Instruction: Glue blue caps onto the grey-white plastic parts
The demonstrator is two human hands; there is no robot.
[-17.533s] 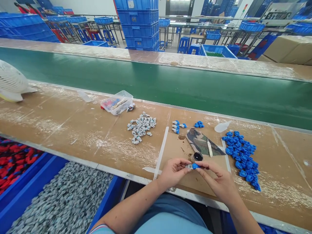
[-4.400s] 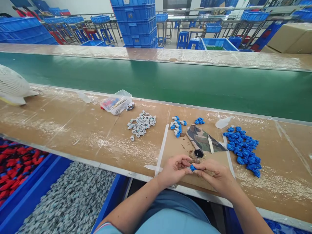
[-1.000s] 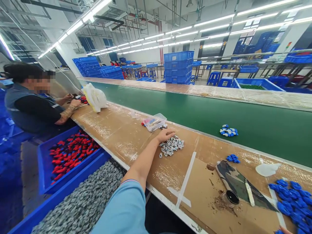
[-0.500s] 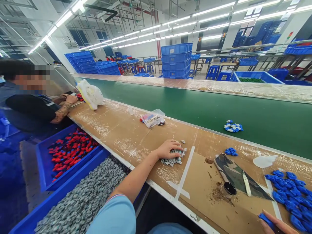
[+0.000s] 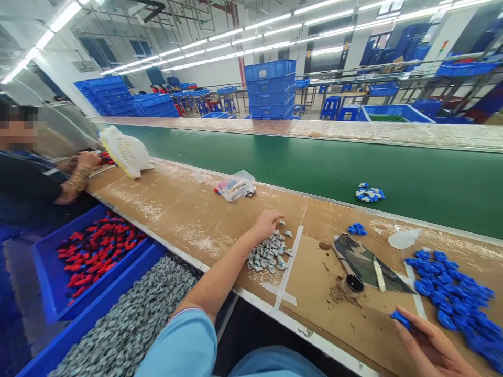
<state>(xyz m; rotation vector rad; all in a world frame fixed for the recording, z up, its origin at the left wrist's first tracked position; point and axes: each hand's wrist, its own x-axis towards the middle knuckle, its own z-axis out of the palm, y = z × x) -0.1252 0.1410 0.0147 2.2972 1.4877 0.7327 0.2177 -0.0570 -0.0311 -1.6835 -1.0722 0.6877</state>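
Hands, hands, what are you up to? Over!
Left hand at grey pile. Right hand pinching blue piece. Small jar stands between hands.

The single piece [image 5: 400,318] near right is bright blue, matching the right-hand pile [image 5: 446,290]; the left-hand pile [image 5: 266,254] is pale grey. Green, brown and black camouflage patterns the cloth [image 5: 363,261]. The bench [image 5: 168,209] is tan, the conveyor belt [image 5: 283,159] deep green.

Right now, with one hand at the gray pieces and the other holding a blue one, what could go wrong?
The small jar looks open, with dark specks beside it; a bump from the right hand might spill it or smudge the blue piece. The left hand could scatter the loose gray pieces. If the green belt ran, it might carry off the blue-and-white pieces.
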